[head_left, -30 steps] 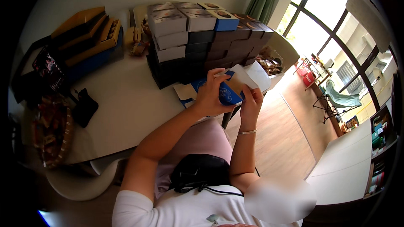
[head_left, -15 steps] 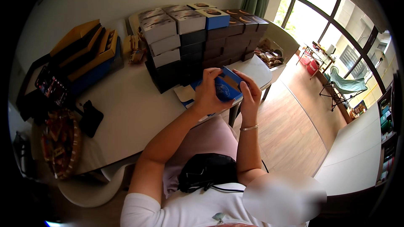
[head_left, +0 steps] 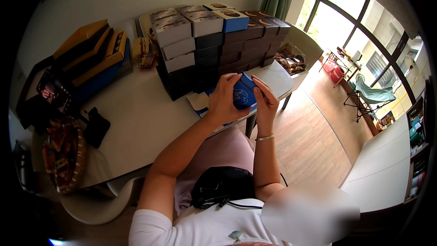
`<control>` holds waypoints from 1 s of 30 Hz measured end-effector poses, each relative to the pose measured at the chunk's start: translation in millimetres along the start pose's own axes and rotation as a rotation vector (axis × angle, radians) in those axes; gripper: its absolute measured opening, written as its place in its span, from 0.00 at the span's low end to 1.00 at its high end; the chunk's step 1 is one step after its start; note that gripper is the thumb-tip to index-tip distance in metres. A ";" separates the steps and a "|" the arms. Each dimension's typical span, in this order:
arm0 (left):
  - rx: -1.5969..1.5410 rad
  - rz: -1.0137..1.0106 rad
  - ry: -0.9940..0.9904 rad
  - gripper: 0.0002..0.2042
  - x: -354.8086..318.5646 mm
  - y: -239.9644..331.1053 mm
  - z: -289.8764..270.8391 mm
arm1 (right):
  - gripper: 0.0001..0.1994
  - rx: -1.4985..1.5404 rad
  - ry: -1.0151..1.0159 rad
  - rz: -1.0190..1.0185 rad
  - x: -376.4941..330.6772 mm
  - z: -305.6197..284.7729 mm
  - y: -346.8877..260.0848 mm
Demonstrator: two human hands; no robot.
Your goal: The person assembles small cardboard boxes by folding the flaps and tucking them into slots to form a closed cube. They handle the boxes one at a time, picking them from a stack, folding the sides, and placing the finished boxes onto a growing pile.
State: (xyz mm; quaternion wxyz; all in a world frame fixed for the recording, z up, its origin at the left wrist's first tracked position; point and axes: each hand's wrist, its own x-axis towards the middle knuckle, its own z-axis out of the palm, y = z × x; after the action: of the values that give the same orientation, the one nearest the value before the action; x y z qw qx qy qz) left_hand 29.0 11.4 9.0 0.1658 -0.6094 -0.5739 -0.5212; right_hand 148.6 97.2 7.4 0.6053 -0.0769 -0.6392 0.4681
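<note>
A small blue cardboard box [head_left: 241, 94] with a pale line drawing on its face is held up over the table's near edge. My left hand [head_left: 221, 99] grips it from the left, thumb along the bottom. On the right side, my right hand [head_left: 266, 97] has its fingers and thumb pressed at the box's end flap. Below my left hand lies a blue and white piece of card [head_left: 199, 102] on the table. Behind the box rise stacked boxes [head_left: 209, 41] in grey, black and brown, with a blue one [head_left: 234, 23] on top.
The white table [head_left: 132, 123] carries a wicker basket of packets [head_left: 66, 155], a phone [head_left: 52, 92] on a stand, a black object [head_left: 96, 127] and open yellow-lined boxes [head_left: 98, 57]. A chair [head_left: 102, 205] stands below the left edge. Right: a green folding chair [head_left: 375, 92].
The open end of the blue box has been folded closed under my right hand's fingers. My right hand has shifted slightly left, and my left hand keeps its grip.
</note>
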 end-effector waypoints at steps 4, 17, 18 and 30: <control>0.030 -0.011 -0.008 0.47 -1.8 -1.5 0.4 | 0.11 -0.044 0.012 0.019 -3.0 4.6 0.1; 0.167 0.146 0.027 0.46 -1.6 0.6 0.0 | 0.10 -0.108 0.075 -0.039 -8.0 9.4 8.1; 0.172 0.159 0.027 0.46 -1.7 0.2 0.8 | 0.10 -0.081 0.081 -0.020 -8.4 8.3 9.1; 0.216 0.221 0.050 0.46 -1.5 -1.1 -2.0 | 0.15 -0.515 -0.058 -0.357 -5.4 10.0 2.9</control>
State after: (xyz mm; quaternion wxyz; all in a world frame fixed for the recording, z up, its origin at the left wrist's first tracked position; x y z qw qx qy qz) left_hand 27.5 9.4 8.1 0.3010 -0.6346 -0.5516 -0.4499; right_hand 140.2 90.1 3.3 0.6200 -0.1010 -0.7572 0.1791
